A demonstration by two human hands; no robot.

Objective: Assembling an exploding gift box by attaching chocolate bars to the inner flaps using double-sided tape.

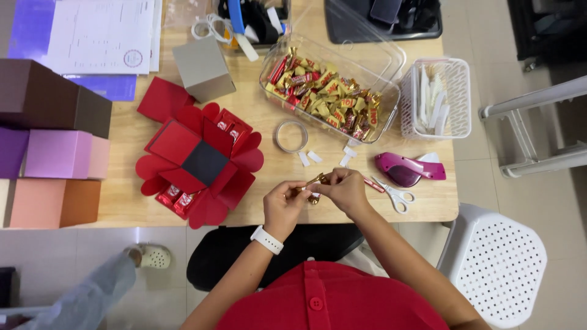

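My left hand (282, 205) and my right hand (343, 188) meet over the table's near edge, both pinching one small gold-wrapped candy (315, 181). A white watch sits on my left wrist. Left of my hands lies an opened red paper box (199, 162) with petal-shaped flaps, a dark square in its middle and red-wrapped candy bars stuck on some flaps. Behind my hands stands a clear plastic tub (330, 91) full of gold and red wrapped candies.
A tape roll (291, 135), small white tape bits, white scissors (394, 195) and a magenta tape dispenser (406, 169) lie near my hands. A white basket (437, 98), a grey box (203, 67), stacked coloured boxes (52, 143) and papers sit around. White stool at right; another person's leg at lower left.
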